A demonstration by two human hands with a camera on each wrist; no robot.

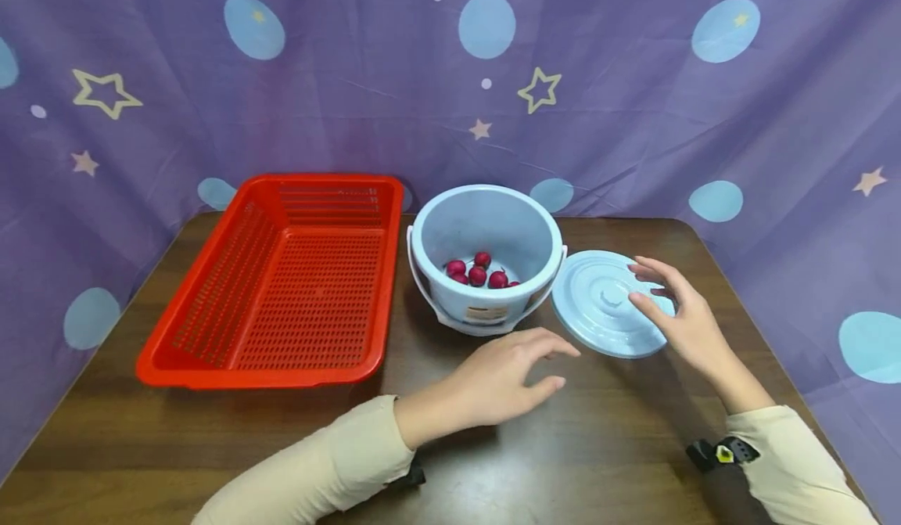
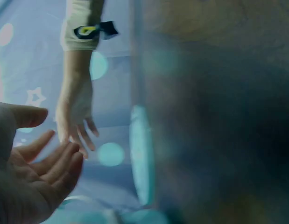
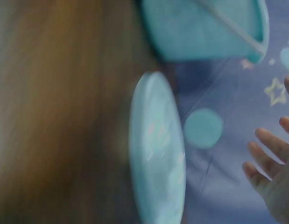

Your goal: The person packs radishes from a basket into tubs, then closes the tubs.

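A light blue bucket (image 1: 486, 235) with a white handle stands at the middle of the table, and several round dark red radishes or similar fruits (image 1: 477, 276) lie on its bottom. To its right a round blue lid (image 1: 605, 306) lies flat on the table. My right hand (image 1: 679, 318) hovers over the lid's right side with fingers loosely bent and nothing in them. In front of the bucket, my left hand (image 1: 503, 376) is held above the table, its fingers and thumb apart and holding nothing. The right wrist view shows the lid (image 3: 158, 149) beside the right hand (image 3: 275, 172).
A red perforated plastic basket (image 1: 303, 306) stands to the left of the bucket, with a narrow gap between them. Behind the wooden table (image 1: 577, 462) hangs a purple curtain (image 1: 366, 79) with stars and blue ovals.
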